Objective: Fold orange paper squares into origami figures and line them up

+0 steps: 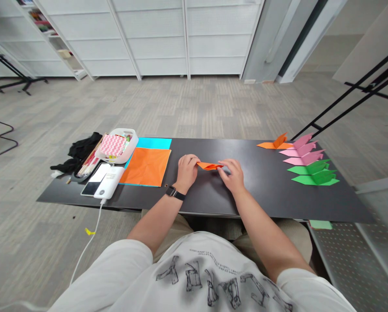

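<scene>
Between my two hands is a folded piece of orange origami paper (pixel 209 166), narrow and pointed at its left end. My left hand (pixel 187 169), with a black watch (pixel 175 193) on its wrist, pinches that left tip. At the other end, the thumb and fingers of my right hand (pixel 233 173) close on the folded layers. The paper is held just over the dark table (pixel 207 199). To the left lies a stack of square paper, an orange sheet (pixel 148 167) on top and a blue sheet (pixel 154 143) showing beneath.
Folded paper birds stand in a row at the right: orange (pixel 278 143), pink (pixel 302 149) and green (pixel 315 175). On the left are a white basket (pixel 133 145), a phone (pixel 94 180), a white power bank (pixel 109 182) with a cable (pixel 88 242), and black cloth (pixel 83 145).
</scene>
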The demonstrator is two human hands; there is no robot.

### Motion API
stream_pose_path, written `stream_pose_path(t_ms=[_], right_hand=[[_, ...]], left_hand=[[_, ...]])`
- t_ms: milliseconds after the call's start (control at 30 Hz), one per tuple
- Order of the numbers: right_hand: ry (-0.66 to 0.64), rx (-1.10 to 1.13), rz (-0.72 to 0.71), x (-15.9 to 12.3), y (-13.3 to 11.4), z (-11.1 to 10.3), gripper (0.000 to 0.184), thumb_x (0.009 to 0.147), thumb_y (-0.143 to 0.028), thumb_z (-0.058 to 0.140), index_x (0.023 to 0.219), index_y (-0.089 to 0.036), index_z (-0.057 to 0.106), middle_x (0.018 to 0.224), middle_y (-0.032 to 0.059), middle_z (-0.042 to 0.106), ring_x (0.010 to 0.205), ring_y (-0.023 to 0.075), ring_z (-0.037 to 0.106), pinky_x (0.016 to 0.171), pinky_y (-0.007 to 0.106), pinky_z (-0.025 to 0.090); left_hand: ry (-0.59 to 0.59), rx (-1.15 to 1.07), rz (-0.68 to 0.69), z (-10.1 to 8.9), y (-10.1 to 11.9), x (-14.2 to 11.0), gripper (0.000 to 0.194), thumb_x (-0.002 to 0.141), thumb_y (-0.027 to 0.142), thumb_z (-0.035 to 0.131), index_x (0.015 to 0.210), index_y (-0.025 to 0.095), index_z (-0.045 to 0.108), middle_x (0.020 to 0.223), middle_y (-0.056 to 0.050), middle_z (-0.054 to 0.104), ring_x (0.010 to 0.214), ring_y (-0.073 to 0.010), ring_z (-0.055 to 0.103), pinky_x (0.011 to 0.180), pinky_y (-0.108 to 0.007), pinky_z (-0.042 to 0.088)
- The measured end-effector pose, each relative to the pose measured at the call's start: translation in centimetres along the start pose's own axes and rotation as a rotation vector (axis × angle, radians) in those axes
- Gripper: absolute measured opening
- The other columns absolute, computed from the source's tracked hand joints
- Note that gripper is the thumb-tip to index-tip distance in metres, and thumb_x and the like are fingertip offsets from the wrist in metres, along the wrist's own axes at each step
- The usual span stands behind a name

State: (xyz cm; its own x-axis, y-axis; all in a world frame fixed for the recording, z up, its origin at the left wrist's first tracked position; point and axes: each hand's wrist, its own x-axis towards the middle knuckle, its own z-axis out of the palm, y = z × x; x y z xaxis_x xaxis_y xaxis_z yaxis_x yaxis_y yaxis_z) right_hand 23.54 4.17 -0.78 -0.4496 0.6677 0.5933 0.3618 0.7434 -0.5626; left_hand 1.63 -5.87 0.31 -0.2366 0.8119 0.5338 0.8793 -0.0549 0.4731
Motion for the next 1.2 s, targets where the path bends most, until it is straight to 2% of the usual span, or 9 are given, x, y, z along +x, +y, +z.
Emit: stream_pose_path(t_ms=[133,333,567,633,767,867,1000,1200], right_hand=[[0.004,-0.006,-0.044,0.0,0.0,0.0,0.023,0.102,-0.037,0.065,0.118,-0.028,0.079,0.112,0.0094,0.077,0.109,0.0274,0.071,0.103,0.047,0.057],[-0.066,0.024,-0.042,-0.3,0.2,0.2,0.026,0.102,-0.036,0.065,0.124,-0.031,0.08,0.113,0.0077,0.078,0.105,0.0257,0.073,0.099,0.044,0.06],[-0.12,0.046,-0.079,-0.5,0.3,0.4,0.033,0.1,-0.024,0.061,0.125,-0.034,0.081,0.11,0.005,0.079,0.102,0.0228,0.074,0.096,0.04,0.062],[-0.115,0.057,-0.076,-0.5,0.3,0.3,0.032,0.102,-0.024,0.06,0.121,-0.034,0.083,0.108,0.0048,0.079,0.099,0.0222,0.074,0.094,0.039,0.062],[-0.049,0.089,-0.055,-0.4,0.3,0.4,0.029,0.104,-0.027,0.059,0.117,-0.032,0.084,0.104,0.0053,0.079,0.094,0.0212,0.074,0.088,0.038,0.062],[-0.043,0.089,-0.032,-0.5,0.1,0.6,0.028,0.104,-0.029,0.058,0.115,-0.032,0.084,0.102,0.0051,0.079,0.091,0.0207,0.074,0.085,0.036,0.063],[-0.038,0.099,-0.051,-0.4,-0.6,1.0,0.026,0.104,-0.029,0.058,0.112,-0.03,0.084,0.099,0.0053,0.079,0.084,0.0194,0.073,0.082,0.035,0.063],[-0.036,0.115,-0.038,0.0,-1.3,1.2,0.026,0.104,-0.029,0.058,0.112,-0.029,0.083,0.098,0.0053,0.078,0.081,0.0188,0.071,0.078,0.034,0.062]], left_hand=[[-0.024,0.029,0.021,-0.1,0.3,0.0,0.026,0.098,0.007,0.056,0.103,0.026,0.072,0.12,-0.008,0.073,0.117,-0.0266,0.065,0.113,-0.048,0.046],[-0.069,0.064,0.067,-0.3,0.3,0.1,0.028,0.1,0.009,0.055,0.105,0.029,0.074,0.123,-0.007,0.072,0.122,-0.0263,0.064,0.122,-0.052,0.041],[-0.105,-0.028,0.077,0.0,0.0,0.0,0.025,0.1,0.01,0.056,0.106,0.026,0.075,0.125,-0.009,0.07,0.124,-0.0254,0.064,0.111,-0.046,0.051],[-0.072,-0.123,0.045,0.4,-0.3,-0.1,0.024,0.101,0.012,0.057,0.112,0.025,0.074,0.127,-0.01,0.069,0.124,-0.0245,0.065,0.112,-0.044,0.053],[0.002,-0.34,-0.14,1.0,-0.8,-0.2,0.025,0.106,0.026,0.057,0.128,0.022,0.067,0.131,-0.011,0.07,0.117,-0.0215,0.07,0.107,-0.039,0.058],[-0.055,-0.437,-0.239,1.0,-1.0,-0.1,0.028,0.112,0.036,0.048,0.126,0.022,0.068,0.125,-0.008,0.077,0.117,-0.0209,0.073,0.107,-0.036,0.058],[-0.179,-0.459,-0.284,0.9,-1.0,0.1,0.04,0.114,0.049,0.043,0.118,0.025,0.074,0.118,-0.004,0.081,0.116,-0.022,0.074,0.105,-0.034,0.057],[-0.168,-0.599,-0.33,1.3,-1.5,0.5,0.041,0.109,0.051,0.05,0.108,0.021,0.078,0.112,-0.005,0.081,0.112,-0.0235,0.074,0.102,-0.034,0.056]])
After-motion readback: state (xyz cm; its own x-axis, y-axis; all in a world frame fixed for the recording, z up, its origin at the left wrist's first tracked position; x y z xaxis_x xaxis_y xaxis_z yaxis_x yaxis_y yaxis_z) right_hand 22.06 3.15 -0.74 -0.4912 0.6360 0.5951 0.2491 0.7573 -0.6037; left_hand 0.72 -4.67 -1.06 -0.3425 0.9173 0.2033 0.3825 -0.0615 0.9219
